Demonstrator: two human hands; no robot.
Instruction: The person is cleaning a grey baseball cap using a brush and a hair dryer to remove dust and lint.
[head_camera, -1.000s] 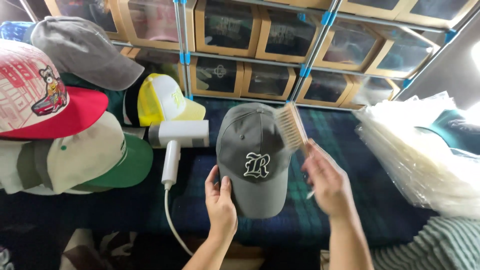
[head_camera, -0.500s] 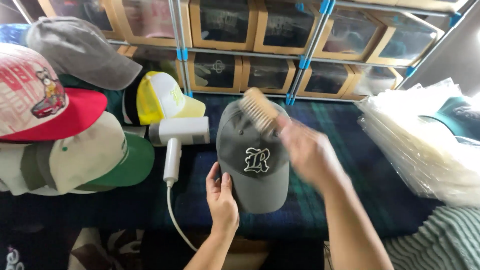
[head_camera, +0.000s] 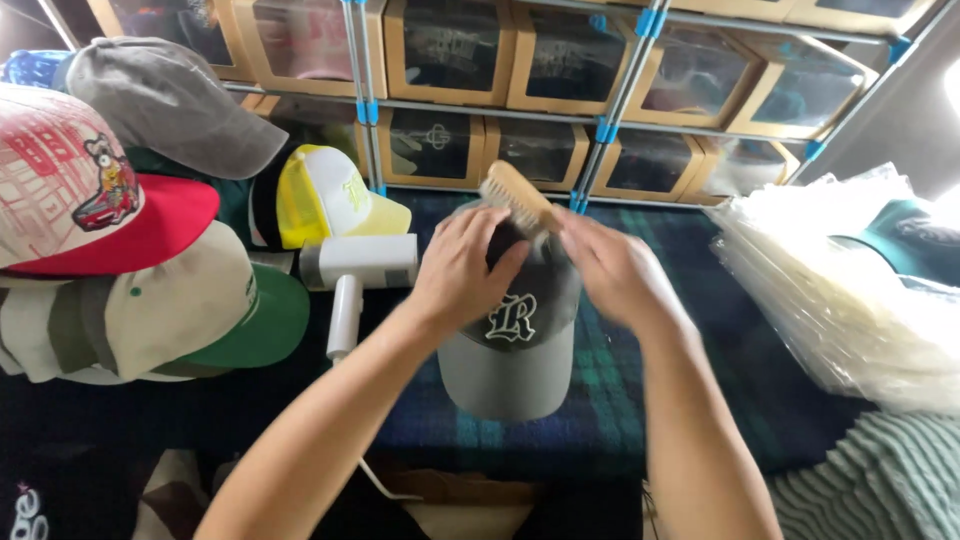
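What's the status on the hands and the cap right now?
Left hand grips the grey cap at its crown. Right hand holds the brush on the cap top. Nothing in the way.

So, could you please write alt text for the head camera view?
Two hands hold a grey cap; the left hand steadies its crown, the right hand holds a wooden brush there. More caps lie left.

Two bare forearms, no sleeves — no rings
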